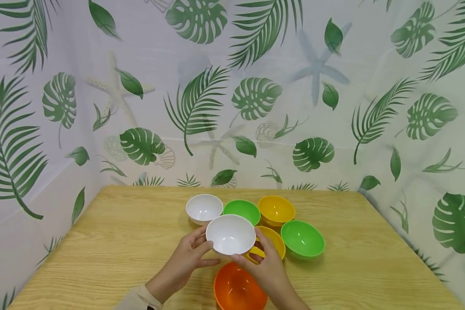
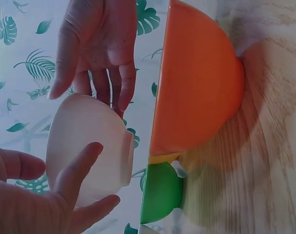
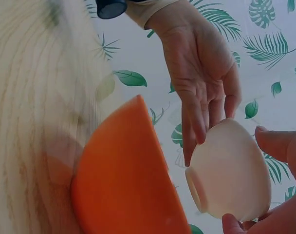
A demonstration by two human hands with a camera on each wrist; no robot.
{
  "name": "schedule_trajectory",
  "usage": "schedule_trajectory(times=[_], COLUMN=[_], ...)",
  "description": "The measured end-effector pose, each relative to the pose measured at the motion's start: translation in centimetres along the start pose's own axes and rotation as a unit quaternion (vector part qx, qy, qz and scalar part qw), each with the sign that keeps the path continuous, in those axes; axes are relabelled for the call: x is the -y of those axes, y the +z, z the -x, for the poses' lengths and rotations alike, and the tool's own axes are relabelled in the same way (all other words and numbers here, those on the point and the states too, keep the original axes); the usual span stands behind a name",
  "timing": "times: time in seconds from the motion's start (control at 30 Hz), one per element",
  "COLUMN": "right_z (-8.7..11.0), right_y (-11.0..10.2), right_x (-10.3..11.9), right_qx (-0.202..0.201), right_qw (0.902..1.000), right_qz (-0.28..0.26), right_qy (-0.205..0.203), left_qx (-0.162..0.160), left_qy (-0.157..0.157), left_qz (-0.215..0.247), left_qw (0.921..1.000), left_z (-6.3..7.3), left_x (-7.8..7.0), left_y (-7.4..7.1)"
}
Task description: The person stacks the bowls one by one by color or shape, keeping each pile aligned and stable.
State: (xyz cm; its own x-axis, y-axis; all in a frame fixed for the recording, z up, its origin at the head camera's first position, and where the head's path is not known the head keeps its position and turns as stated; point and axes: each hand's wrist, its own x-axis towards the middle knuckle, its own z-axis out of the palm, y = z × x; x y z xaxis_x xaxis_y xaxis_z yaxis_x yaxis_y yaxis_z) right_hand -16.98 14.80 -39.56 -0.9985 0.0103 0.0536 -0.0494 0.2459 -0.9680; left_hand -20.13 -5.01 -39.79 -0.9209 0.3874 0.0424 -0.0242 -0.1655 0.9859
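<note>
Between my two hands a white bowl [image 1: 231, 236] is held up above the table, its footed underside showing in both wrist views. My left hand [image 1: 187, 260] grips its left side, thumb at the rim and fingers along the outer wall. On the opposite side my right hand [image 1: 269, 267] holds it, thumb at the near rim and fingers around the wall. An orange bowl [image 1: 238, 289] stands on the table just below and nearer, partly covered by the right hand. Behind the held bowl and right hand, a yellow bowl [image 1: 276, 242] is partly hidden.
Farther back on the wooden table [image 1: 139, 241] stand another white bowl [image 1: 204, 208], a green bowl [image 1: 242, 211] and a second yellow bowl [image 1: 276, 209]. Another green bowl [image 1: 302, 239] sits to the right. A leaf-patterned sheet [image 1: 255, 129] hangs around the table's back and sides.
</note>
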Motion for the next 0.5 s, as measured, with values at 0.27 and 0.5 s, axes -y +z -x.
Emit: schedule_trajectory(times=[0.27,0.5], right_z=[-0.12,0.00], right_y=[-0.31,-0.95], right_x=[-0.33,-0.42], right_qx=[-0.027,-0.011], right_qw=[0.9994,0.9997], right_qz=[0.018,-0.015], right_qy=[-0.015,-0.013], left_qx=[0.046,0.033], left_qy=[0.005,0.014], left_qz=[-0.017,-0.100], left_qw=[0.9988,0.9944], left_z=[0.37,0.55], left_x=[-0.37,-0.19], left_y=[0.18,-0.24])
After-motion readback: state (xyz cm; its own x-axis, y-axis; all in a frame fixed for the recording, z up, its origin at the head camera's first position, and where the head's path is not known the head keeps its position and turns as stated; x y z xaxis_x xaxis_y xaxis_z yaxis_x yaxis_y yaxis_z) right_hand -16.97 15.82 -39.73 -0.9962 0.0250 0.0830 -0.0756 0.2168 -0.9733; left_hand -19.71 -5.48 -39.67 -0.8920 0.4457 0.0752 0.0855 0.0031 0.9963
